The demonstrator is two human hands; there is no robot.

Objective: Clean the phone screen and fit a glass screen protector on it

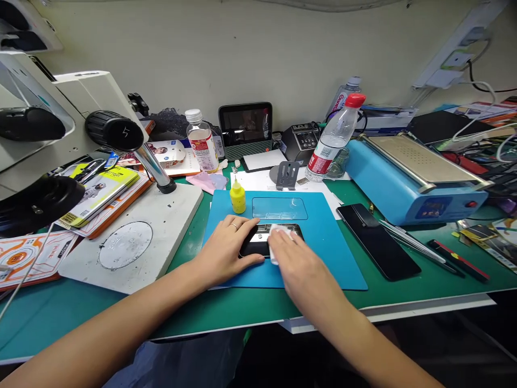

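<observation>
A black phone [254,248] lies flat on the blue mat [337,258], its surface bright with reflections. My left hand [222,248] grips the phone's left end, thumb along the near edge and fingers along the far one. Pressed on the phone's right half, my right hand [302,267] holds a folded white wipe [273,256] under its fingers. The phone's right end is partly hidden by that hand. Just beyond the phone rests a clear screen glass with a dark border [280,208]. A small yellow dropper bottle [238,200] stands at the mat's far left.
At left is a microscope stand [169,215]. Another dark phone [377,242], tweezers [416,248] and a red-black tool [458,260] lie at right, before a blue heating plate machine [388,183]. Plastic bottles [333,140] and a small screen device [246,129] stand behind.
</observation>
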